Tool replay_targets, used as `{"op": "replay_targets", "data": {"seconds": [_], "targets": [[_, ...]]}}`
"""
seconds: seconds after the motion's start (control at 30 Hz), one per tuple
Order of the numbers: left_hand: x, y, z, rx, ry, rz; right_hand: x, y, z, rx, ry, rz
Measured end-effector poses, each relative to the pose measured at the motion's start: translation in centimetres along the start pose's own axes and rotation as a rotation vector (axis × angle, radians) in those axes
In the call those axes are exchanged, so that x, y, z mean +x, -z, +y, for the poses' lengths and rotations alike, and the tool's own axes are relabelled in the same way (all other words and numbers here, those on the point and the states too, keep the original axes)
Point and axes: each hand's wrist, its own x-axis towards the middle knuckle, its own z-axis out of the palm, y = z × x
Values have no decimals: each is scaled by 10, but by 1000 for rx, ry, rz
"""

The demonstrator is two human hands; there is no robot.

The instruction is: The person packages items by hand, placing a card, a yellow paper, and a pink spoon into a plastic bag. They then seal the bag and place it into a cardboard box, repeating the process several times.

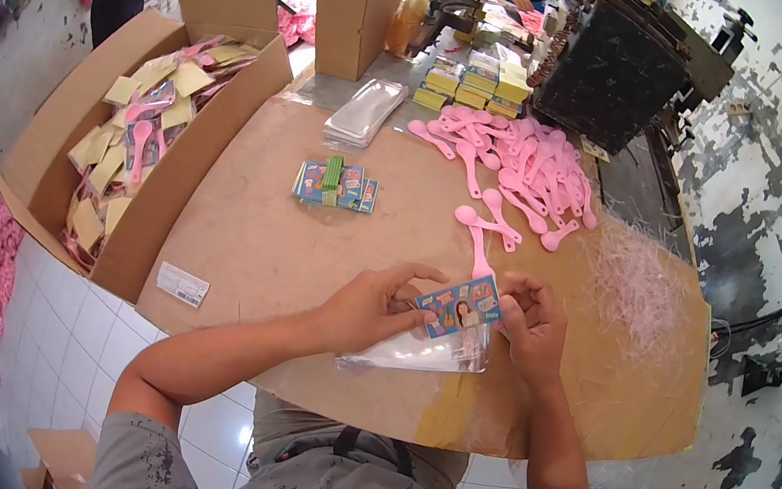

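Between my hands is a blue printed card (458, 307), tilted up to the right. My left hand (382, 306) pinches its left end with thumb and fingers. The card's right end is held by my right hand (531, 324). Just behind the card lies a pink spoon (479, 248), its handle end hidden by the card. Clear plastic bags (420, 352) rest on the cardboard under my hands. Farther up, a pile of pink spoons (534, 165) spreads out, and a banded bundle of blue cards (334, 183) lies to the left.
An open carton (119, 273) of packed bags stands at left. Clear bags (366, 113), stacked yellow-edged cards (476, 83), a tall box (351, 21) and a black machine (615, 66) are at the back. Pink shreds (642, 287) lie right. Two people are beyond the table.
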Motion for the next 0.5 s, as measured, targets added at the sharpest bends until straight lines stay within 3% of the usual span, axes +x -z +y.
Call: {"op": "replay_targets", "data": {"seconds": [0.07,0.17,0.3,0.4,0.5], "targets": [[2,0,2,-36,-38,34,-3,14,6,-136,-9,-72],[2,1,-2,4,-87,37,3,9,-14,-439,226,-326],[3,1,-7,-16,-31,-2,9,-1,-19,-541,386,-491],[6,2,-8,-77,8,21,17,6,-16,-584,254,-220],[8,8,-12,-137,16,46,31,-2,-31,-950,216,-141]]}}
